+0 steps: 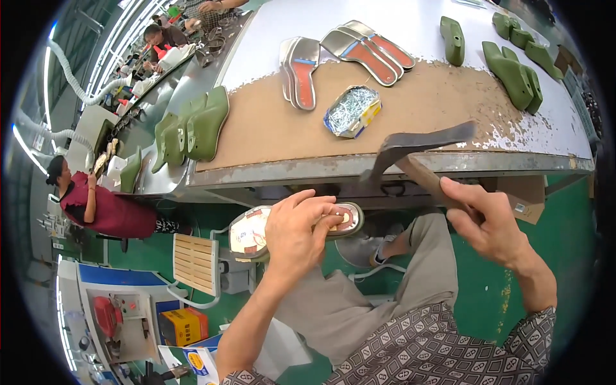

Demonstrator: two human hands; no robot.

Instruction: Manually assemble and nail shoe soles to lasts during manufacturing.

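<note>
Across my lap, sole side up, lies a shoe last [247, 232] with a pale insole board on its bottom. My left hand [292, 231] lies over its middle, thumb and fingertips pinched together at the rounded end; anything between them is too small to make out. My right hand [491, 218] is closed round the wooden handle of a hammer [423, 142], its dark curved head raised beside the bench edge. Beyond it on the bench, a cut-open packet [354, 109] holds many small silvery nails.
Red-and-silver insoles [378, 54] lie on the worn brown board of the bench [256, 131]. Green shoe lasts [206, 125] stand at left, and more lasts [513, 74] at right. A slatted stool [194, 263] is at my left. A person in a red apron [106, 202] works farther left.
</note>
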